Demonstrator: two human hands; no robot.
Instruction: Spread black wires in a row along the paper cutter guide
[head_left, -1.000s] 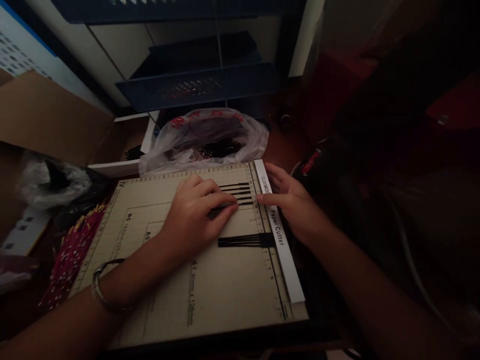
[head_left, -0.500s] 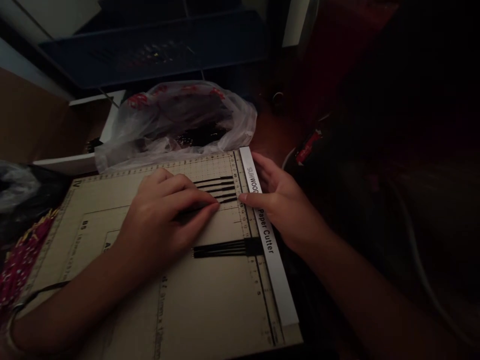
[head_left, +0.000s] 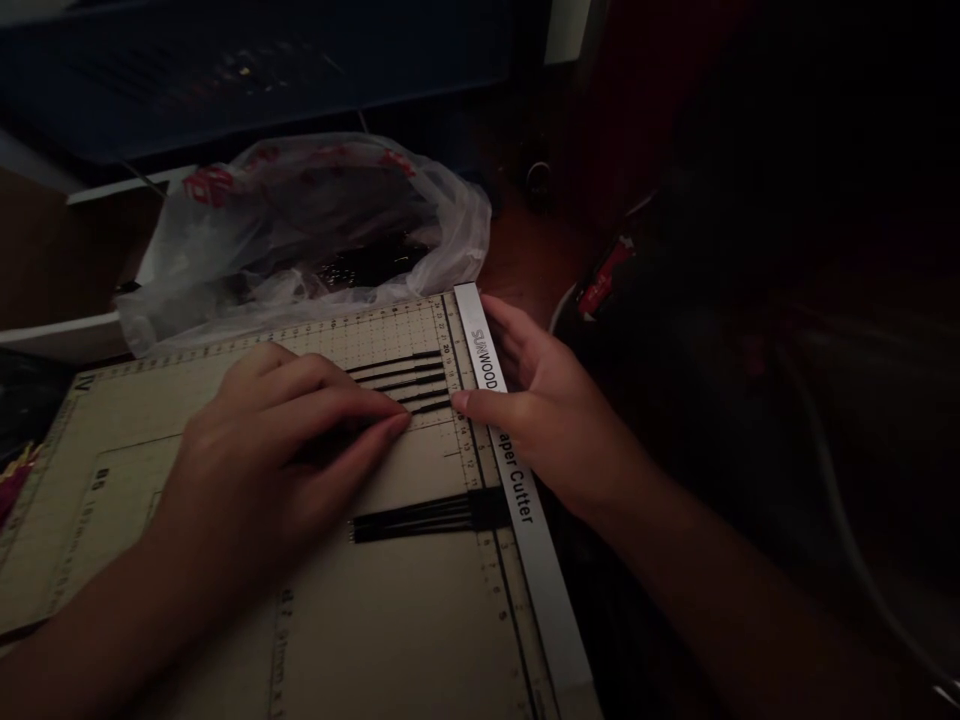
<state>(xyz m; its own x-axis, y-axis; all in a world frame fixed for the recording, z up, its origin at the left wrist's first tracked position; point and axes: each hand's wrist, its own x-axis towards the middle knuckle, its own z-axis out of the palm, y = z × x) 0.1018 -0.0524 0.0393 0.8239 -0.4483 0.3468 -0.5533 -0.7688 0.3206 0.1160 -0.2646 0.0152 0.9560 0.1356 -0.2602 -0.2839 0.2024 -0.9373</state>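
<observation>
A paper cutter board [head_left: 405, 620] with printed grid lines and a white labelled strip [head_left: 491, 370] fills the lower middle. Several thin black wires [head_left: 427, 380] lie side by side on its upper part. My left hand [head_left: 292, 440] rests over the board, thumb and forefinger pinched on the nearest black wire. At the right edge, my right hand [head_left: 540, 400] straddles the white strip, its thumb near the wire ends and its fingers partly hidden beyond the strip. A flat bundle of black wires [head_left: 420, 515] joined to a black block lies below the hands.
Behind the board sits an open clear plastic bag [head_left: 292, 200] with red print and dark shiny contents. A white-edged box [head_left: 67, 335] is at the left. A red-labelled object [head_left: 606, 280] and a pale cable [head_left: 825, 480] are at the right.
The view has shifted, so the board and bag appear further left. Both hands keep nearly the same places on the board, with the left still pinching.
</observation>
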